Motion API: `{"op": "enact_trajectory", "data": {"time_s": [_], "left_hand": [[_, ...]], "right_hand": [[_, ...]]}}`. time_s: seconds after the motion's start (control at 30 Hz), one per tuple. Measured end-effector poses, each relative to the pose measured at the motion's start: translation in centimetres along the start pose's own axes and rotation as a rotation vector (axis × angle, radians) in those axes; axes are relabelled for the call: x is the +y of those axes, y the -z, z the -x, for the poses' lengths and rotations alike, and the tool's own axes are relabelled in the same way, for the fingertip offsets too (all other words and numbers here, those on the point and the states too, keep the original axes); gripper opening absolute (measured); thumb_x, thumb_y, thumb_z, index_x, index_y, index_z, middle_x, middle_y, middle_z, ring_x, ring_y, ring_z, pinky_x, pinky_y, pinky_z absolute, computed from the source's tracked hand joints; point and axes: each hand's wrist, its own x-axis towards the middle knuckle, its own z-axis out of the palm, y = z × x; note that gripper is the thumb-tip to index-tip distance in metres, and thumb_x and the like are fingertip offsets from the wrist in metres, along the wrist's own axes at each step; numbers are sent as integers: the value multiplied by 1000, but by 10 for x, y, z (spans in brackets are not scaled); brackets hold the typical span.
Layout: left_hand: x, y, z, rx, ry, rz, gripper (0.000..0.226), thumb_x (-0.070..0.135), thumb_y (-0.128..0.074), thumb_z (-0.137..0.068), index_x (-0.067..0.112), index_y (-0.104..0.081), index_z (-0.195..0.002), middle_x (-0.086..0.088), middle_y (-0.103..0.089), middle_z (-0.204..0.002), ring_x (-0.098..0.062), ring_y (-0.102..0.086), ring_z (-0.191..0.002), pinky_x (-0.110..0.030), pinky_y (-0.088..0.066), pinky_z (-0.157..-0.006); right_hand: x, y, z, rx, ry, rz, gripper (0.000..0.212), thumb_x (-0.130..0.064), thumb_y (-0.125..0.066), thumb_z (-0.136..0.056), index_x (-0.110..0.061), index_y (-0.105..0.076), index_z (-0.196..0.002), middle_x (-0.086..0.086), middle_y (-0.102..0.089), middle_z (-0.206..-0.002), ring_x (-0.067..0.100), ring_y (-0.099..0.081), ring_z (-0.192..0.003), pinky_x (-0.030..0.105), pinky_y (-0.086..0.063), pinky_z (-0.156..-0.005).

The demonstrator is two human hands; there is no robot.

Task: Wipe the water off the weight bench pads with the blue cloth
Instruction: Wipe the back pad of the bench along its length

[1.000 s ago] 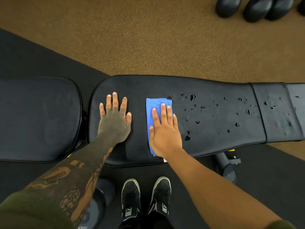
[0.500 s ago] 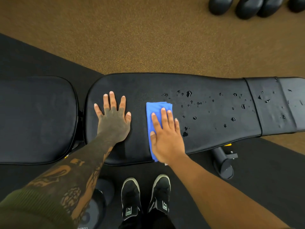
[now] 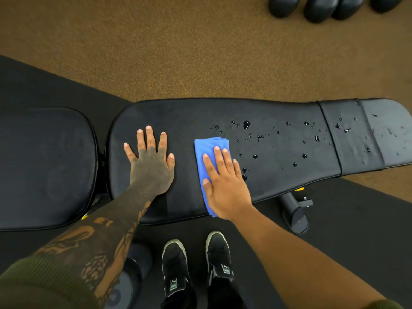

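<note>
Right hand [image 3: 225,184] fingers [image 3: 219,157], held together, press flat on the blue cloth [image 3: 206,150]; its near end is apparently under the palm.

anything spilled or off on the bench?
Yes. Water droplets are scattered over the long back pad and its narrower end section, all to the right of the blue cloth under the right hand. The pad around the left hand looks dry. No visible damage.

Left hand [image 3: 151,168] flat, fingers [image 3: 149,137] spread; right hand [image 3: 225,186] flat, pressing.
</note>
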Motion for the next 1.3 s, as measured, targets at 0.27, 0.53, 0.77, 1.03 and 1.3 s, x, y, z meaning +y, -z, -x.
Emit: {"op": "enact_trajectory", "data": {"time_s": [0.27,0.53,0.77,1.03,1.3], "left_hand": [[9,0,-1,-22,23,-11,64,47,-26,-97,29,-1,-154,-16,5,-163,-38,9,-149,-72,-1,-110],[17,5,5,12,59,1,63,44,-33,-97,25,-13,-154,-12,-13,-160,-38,-5,-147,-73,-6,-111],[36,0,11,35,62,9,64,42,-35,-96,23,-14,-153,-13,-5,-162,-36,0,-149,-70,-3,-113],[56,-3,9,46,96,45,64,42,-34,-96,22,-13,-154,-12,-2,-163,-34,3,-149,-67,-2,-113],[55,-5,9,6,118,43,62,43,-27,-99,25,-5,-154,-10,4,-164,-34,7,-150,-67,-1,-114]], "right_hand": [[-8,5,-26,14,-55,-10,60,-38,-18,-100,-22,-1,-155,12,10,-163,33,16,-148,47,3,-121],[26,1,1,15,70,6,61,-39,-21,-98,-22,-9,-155,9,0,-164,29,7,-150,47,-4,-121],[29,10,-21,15,-15,0,61,-39,-12,-97,-22,0,-155,11,11,-163,31,17,-148,46,2,-121],[47,5,5,2,172,14,61,-41,-20,-99,-20,-10,-155,9,-1,-164,28,8,-150,46,-3,-122],[58,17,-29,8,-2,1,62,-39,-21,-100,-20,1,-155,12,13,-163,29,18,-148,44,4,-121]]}}
